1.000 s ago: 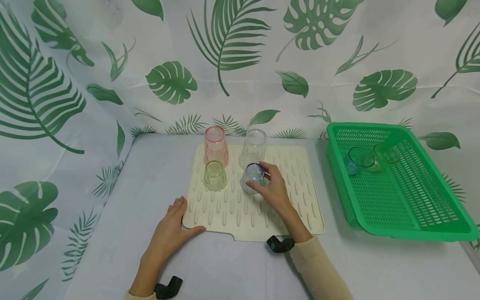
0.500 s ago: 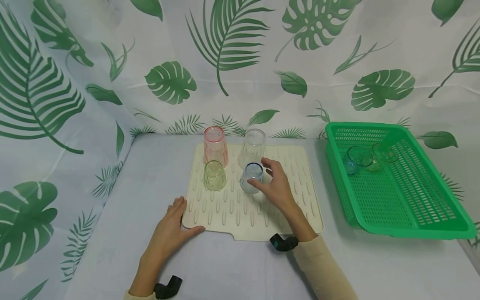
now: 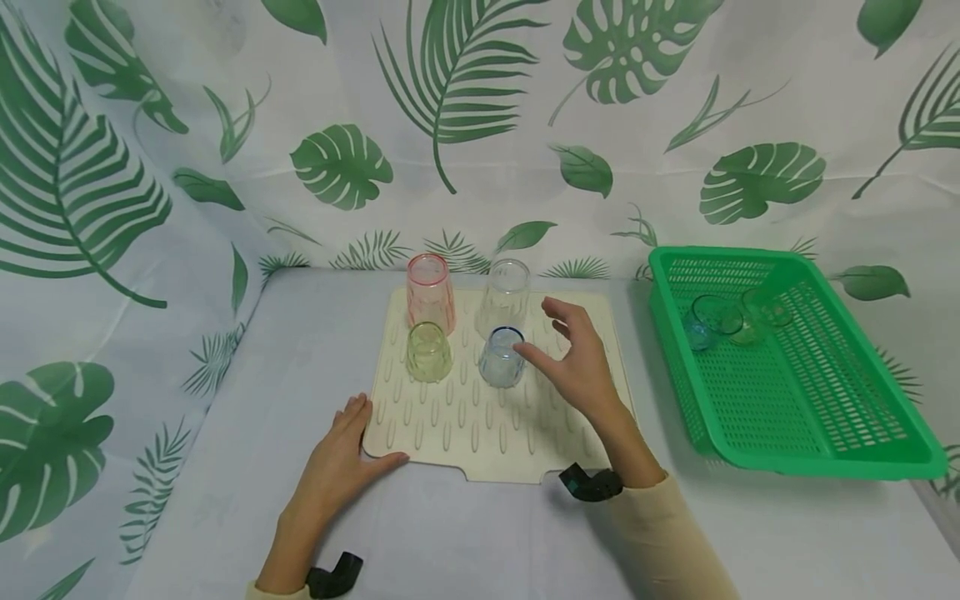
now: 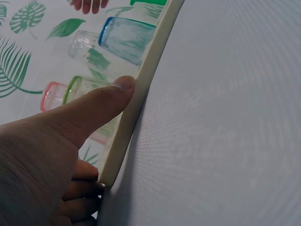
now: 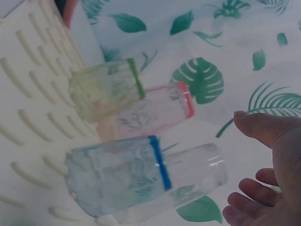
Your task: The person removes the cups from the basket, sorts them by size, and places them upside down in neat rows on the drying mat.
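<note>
Beside the small blue-rimmed glass (image 3: 501, 365), my right hand (image 3: 581, 367) has its thumb and fingers spread, holding nothing. That glass stands on a cream drying mat (image 3: 480, 442) with raised ridges. Behind it is a taller clear glass (image 3: 507, 298); to its left are a short green glass (image 3: 428, 357) and a taller pink glass (image 3: 431, 302). My left hand (image 3: 337, 458) rests at the mat's front left corner, fingers along the left side. In the left wrist view, its thumb (image 4: 106, 101) touches the mat's edge. A gap separates the right hand from the glasses in the right wrist view.
A green plastic basket (image 3: 678, 400) stands on the right of the table, with several coloured glasses (image 3: 738, 321) lying at its back left. A white leaf-printed cloth (image 3: 465, 208) hangs behind the table. The mat's right part is partly under the right hand.
My right hand has let go of the blue-rimmed glass and drawn away to the right, its fingers opening wider. The glass stays standing on the mat. The left hand has not moved.
</note>
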Demonstrator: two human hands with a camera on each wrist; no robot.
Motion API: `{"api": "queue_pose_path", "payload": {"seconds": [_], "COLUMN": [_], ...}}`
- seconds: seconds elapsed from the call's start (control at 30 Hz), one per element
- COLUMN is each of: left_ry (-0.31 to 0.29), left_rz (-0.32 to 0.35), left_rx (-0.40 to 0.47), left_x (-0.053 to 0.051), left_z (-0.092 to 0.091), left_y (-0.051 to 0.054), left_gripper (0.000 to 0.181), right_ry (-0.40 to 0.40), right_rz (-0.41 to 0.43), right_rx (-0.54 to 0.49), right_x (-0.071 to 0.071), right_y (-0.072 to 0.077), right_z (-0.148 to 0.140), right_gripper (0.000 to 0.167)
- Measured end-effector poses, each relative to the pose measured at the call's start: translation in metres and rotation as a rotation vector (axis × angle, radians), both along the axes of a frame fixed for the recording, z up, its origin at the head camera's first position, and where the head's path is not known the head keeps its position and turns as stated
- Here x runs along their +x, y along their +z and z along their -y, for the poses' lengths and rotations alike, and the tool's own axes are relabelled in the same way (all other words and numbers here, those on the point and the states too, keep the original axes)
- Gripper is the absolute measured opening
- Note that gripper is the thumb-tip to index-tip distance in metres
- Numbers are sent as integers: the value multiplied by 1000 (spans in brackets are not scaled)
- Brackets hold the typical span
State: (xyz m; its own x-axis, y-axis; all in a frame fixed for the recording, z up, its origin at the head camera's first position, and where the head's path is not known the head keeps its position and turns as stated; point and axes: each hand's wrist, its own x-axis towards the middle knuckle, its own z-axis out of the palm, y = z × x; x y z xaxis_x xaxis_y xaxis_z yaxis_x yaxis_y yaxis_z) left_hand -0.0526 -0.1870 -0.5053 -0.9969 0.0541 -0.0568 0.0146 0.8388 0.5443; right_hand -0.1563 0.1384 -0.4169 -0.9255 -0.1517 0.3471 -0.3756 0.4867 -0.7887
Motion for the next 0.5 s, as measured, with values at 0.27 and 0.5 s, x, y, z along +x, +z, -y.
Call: {"api": "queue_pose_path", "payload": {"seconds": [0.27,0.5], "left_ry": [1,-2], "left_rz": [-1,1], "left_rx": [2,9], "left_x": [0,1], "left_z": [0,-1], "left_y": [2,2], "left_gripper": [107,107], "right_ry": [-49,-112], "right_rz": [-64,-140], "right_rx": [10,22], "right_x": [0,-4], "right_y": [20,36], "right_z": [-23,-47], "right_gripper": [69,68]}}
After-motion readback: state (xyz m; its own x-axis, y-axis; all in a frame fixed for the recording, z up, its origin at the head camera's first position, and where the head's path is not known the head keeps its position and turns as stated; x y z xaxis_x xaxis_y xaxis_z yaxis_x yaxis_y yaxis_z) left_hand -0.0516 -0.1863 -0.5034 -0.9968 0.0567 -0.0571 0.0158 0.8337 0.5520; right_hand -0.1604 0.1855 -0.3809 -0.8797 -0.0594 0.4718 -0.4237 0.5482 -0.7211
